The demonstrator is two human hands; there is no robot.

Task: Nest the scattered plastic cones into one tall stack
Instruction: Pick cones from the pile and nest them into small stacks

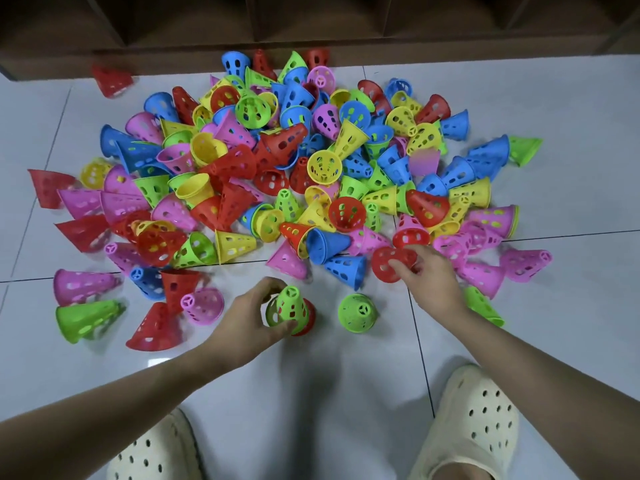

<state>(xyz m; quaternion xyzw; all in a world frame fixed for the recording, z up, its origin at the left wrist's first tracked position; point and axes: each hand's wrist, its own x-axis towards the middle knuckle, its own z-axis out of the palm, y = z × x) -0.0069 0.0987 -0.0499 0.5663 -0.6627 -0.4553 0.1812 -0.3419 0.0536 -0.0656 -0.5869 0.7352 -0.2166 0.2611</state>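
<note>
A short stack (291, 311) is begun on the white tiled floor (346, 393), with a green perforated cone nested over a red one whose rim shows at its lower right. It is gripped by the left hand (249, 315), the fingers curled round its far side and the thumb pressed against the near rim, and it is held roughly upright, its narrow spoked tip tilted slightly away from the person.

To the right of the stack and a little farther off, a red perforated cone (389, 265) is held by the right hand (424, 277); the fingers are curled over its wall and rim, and its wide mouth is turned toward the left. Its long axis therefore lies nearly flat, crosswise to the near-upright axis of the stack. By judgement, the coming move turns on this: the red cone must be tipped mouth-down and carried leftward and nearer before it can be dropped over the green tip.

Between the two hands, just right of the stack, a single green cone (357, 312) stands apart, untouched. Beyond the stack, the heap of loose cones (294, 161) in five colours is spread across the floor, so the task is judged barely started.
</note>
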